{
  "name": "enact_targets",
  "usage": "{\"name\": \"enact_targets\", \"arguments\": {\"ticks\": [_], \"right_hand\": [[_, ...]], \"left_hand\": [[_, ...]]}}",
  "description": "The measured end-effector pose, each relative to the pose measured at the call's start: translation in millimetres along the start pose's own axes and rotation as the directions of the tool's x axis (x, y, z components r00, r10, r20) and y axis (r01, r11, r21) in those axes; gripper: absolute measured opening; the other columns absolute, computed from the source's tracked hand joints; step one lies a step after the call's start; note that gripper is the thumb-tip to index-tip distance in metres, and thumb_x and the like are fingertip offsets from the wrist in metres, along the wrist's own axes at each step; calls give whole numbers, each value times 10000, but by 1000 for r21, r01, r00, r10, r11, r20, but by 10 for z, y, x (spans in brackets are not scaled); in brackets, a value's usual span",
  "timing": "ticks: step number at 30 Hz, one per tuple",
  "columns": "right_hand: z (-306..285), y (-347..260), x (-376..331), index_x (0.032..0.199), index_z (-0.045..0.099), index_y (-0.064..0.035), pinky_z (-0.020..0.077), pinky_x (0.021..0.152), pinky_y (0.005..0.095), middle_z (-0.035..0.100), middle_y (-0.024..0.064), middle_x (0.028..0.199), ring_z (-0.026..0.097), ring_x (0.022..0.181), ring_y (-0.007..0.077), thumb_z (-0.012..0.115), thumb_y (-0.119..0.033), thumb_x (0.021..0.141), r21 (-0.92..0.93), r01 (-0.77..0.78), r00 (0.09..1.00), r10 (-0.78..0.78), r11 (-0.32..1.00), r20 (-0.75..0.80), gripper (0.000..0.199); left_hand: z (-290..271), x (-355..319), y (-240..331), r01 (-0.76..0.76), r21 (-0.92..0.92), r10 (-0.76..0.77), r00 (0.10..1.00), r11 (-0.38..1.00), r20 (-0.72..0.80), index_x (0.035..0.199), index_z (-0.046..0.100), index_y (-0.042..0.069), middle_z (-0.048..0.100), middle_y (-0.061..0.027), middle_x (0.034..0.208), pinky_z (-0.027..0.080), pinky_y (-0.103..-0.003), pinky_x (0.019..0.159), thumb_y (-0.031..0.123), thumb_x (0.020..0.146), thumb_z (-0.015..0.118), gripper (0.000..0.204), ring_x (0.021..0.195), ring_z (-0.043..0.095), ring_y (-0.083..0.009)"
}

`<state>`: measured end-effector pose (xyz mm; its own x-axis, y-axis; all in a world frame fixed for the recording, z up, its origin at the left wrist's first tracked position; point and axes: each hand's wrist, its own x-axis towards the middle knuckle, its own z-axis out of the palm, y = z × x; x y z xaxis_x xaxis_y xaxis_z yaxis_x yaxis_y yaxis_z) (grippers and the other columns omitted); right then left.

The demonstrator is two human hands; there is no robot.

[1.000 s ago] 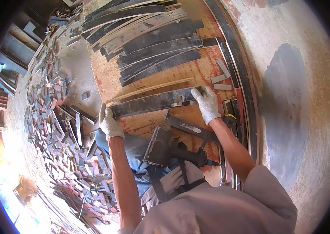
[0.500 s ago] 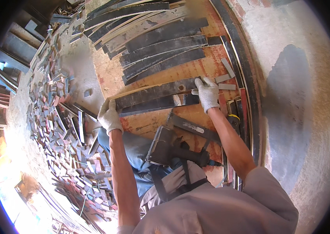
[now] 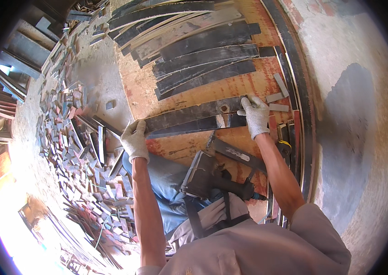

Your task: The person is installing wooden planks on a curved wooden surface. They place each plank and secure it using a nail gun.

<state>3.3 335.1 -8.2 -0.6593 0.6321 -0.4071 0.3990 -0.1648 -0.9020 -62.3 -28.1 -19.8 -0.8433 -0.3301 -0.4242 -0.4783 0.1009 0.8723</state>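
A long, slightly curved black plywood strip (image 3: 180,117) lies crosswise in front of me, with a pale round mark near its right end. My left hand (image 3: 135,140), in a pale knit glove, pinches its left end. At the other end my gloved right hand (image 3: 255,117) grips it, thumb on the near side. A second black strip (image 3: 185,129) shows along its near edge, with a bare pale patch at the right; whether the two touch cannot be told. Nearer my lap rests a black nail gun (image 3: 203,174), its long magazine pointing to the far left.
Several black plywood strips (image 3: 207,55) lie stacked on the reddish-brown board (image 3: 134,91) beyond my hands. Small offcuts (image 3: 107,188) heap on the floor at left. Long edge strips (image 3: 301,91) border the board's right side, near small grey blocks (image 3: 276,97) and a yellow-black tape measure (image 3: 284,147).
The whole view has shifted, so the scene sits a little farther right and lower. Both hands stay at the ends of the plywood strip, and little else differs.
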Motion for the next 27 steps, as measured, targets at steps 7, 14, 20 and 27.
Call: {"name": "enact_targets", "arguments": {"ticks": [7,14,20,27], "right_hand": [[-31,85,36,1131,667,82,624,607,257,708,124,983,690,762,136,703,-43,940,14,40,999,-40,999,-24,230],[-108,97,117,1150,670,63,608,590,242,714,95,965,683,766,111,725,-51,931,-78,37,999,-35,996,19,253],[-89,65,149,1163,665,56,604,594,237,715,89,981,685,788,104,731,-57,929,-88,24,1000,-22,996,17,268],[-69,30,93,1175,653,40,603,621,240,710,89,1015,684,808,100,734,-68,929,-89,18,1000,-17,996,12,281]], "left_hand": [[25,-80,-46,64,-102,-68,997,993,-43,1133,721,-37,731,-122,1023,651,-330,701,75,907,768,257,837,712,-189],[15,-134,-23,93,-182,-106,992,979,-64,1148,731,-34,735,-119,1016,622,-297,689,44,888,773,274,821,701,-162],[29,-93,33,62,-70,-67,995,996,-71,1148,739,-32,744,-103,1004,610,-281,692,75,898,778,275,820,697,-148],[-33,-33,-35,59,30,-56,996,998,-68,1154,737,-31,744,-112,1018,621,-268,654,108,918,772,277,796,707,-159]]}}
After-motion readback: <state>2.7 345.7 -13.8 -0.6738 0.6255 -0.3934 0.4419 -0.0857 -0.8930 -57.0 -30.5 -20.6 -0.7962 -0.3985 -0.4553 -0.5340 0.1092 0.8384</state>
